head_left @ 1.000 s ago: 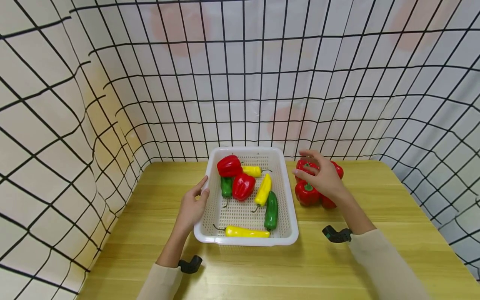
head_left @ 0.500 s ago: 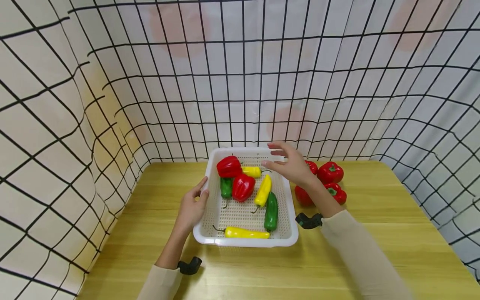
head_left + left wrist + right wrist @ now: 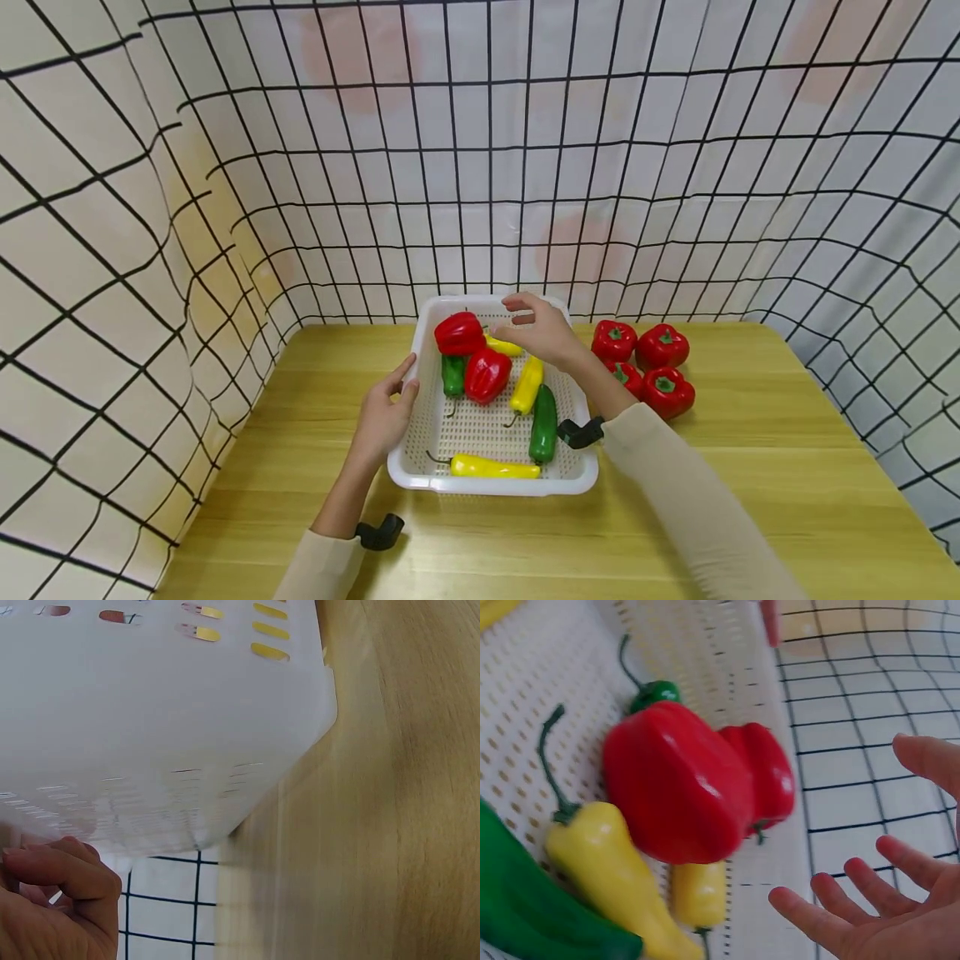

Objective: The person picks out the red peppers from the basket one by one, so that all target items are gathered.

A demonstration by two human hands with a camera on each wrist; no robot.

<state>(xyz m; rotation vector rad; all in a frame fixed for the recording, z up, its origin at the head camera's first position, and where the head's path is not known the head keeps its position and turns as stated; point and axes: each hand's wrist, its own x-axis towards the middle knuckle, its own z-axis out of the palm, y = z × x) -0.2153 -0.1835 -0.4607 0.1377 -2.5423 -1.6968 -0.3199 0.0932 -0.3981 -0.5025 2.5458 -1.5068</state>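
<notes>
Wood tabletop [image 3: 757, 400] lies under basket [image 3: 495, 485], grid [image 3: 490, 151] behind.

Black wire grid [image 3: 490, 83], three sides.
White sheeting [image 3: 468, 117] behind, with pinkish patches [image 3: 350, 58] and yellow, blurred; wood-grain tabletop [image 3: 780, 400] below, yellowish, pale sheen at near side.

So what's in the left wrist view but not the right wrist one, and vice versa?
Only left wrist: the wooden table and the slotted outer wall. Only right wrist: the right hand, a green pepper and clear shapes of red peppers and yellow peppers. Both: the white basket, black grid lines, red and yellow colour glimpsed through slots in left wrist, possibly the left hand (a sliver in right wrist).
</notes>
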